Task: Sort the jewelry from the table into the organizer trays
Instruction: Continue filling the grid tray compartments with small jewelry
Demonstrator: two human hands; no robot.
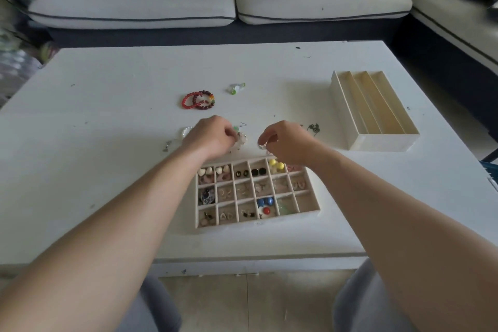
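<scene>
At the centre of the frame I see my left hand [213,135] pinching a pale pink beaded piece [241,140] and my right hand [287,140] pinching a small clear ring-like piece [261,146]. Both are just above the cream grid-compartment organizer tray [258,222]. Two red bead bracelets [198,100] lie higher on the white table [107,143], and a cream three-channel tray [382,141] sits at right.

Grid tray [257,223] stocked; pale beads [243,140], clear piece [260,146] pinched.

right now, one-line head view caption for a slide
Left hand pinches a pink piece, right hand a clear piece, beyond the gridded tray; red bracelets and slotted tray lie on the table.
</scene>
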